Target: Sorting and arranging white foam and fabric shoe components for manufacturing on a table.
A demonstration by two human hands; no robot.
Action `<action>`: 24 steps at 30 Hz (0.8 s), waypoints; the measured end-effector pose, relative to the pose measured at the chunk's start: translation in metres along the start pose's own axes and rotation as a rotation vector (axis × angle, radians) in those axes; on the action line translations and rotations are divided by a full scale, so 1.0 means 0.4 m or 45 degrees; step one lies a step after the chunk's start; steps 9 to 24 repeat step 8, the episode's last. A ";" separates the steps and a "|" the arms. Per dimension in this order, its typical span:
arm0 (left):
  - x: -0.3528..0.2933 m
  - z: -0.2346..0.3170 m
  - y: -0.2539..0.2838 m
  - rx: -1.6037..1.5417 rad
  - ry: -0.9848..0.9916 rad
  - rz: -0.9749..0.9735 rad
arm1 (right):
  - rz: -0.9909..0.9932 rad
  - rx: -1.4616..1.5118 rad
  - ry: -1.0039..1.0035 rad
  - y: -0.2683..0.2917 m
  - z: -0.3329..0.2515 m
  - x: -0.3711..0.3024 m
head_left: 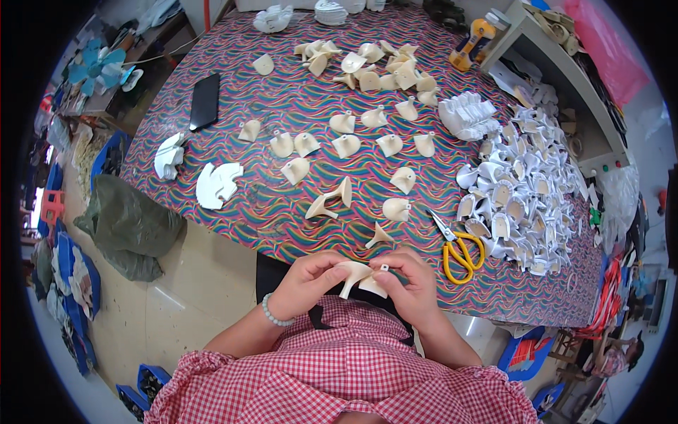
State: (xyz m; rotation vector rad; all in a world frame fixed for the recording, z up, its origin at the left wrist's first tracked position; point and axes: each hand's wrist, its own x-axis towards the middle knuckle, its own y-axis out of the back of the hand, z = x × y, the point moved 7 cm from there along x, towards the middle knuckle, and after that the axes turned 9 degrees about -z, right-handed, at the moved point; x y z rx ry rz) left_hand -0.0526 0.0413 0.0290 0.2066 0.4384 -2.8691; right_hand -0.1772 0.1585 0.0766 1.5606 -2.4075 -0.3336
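Above my lap, at the table's near edge, I hold two cream shoe heels close together. The fingers of my left hand (313, 281) are closed on one heel (354, 273), which has its narrow tip pointing down. My right hand (409, 284) pinches the other heel (371, 285), and a small square tab shows by its thumb. Just beyond my hands a loose cream heel (380, 234) lies on the patterned tabletop (282, 226). Yellow-handled scissors (462, 256) rest to the right of my right hand, blades pointing away from me.
Several cream heels (346, 146) lie spread over the middle, with a heap (385, 67) behind. A large pile of white-covered heels (519, 187) fills the right side. White cut pieces (217, 185) and a black phone (205, 102) lie left. A bottle (474, 42) stands far right beside a grey shelf (600, 92).
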 end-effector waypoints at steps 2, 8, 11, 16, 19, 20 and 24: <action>-0.006 0.001 0.009 0.047 -0.018 0.027 | -0.042 0.043 -0.006 -0.002 -0.003 -0.002; -0.034 -0.011 0.125 -0.657 -0.261 0.448 | 0.157 0.348 0.114 0.030 0.015 -0.017; -0.034 -0.011 0.125 -0.657 -0.261 0.448 | 0.157 0.348 0.114 0.030 0.015 -0.017; -0.034 -0.011 0.125 -0.657 -0.261 0.448 | 0.157 0.348 0.114 0.030 0.015 -0.017; -0.034 -0.011 0.125 -0.657 -0.261 0.448 | 0.157 0.348 0.114 0.030 0.015 -0.017; -0.034 -0.011 0.125 -0.657 -0.261 0.448 | 0.157 0.348 0.114 0.030 0.015 -0.017; -0.034 -0.011 0.125 -0.657 -0.261 0.448 | 0.157 0.348 0.114 0.030 0.015 -0.017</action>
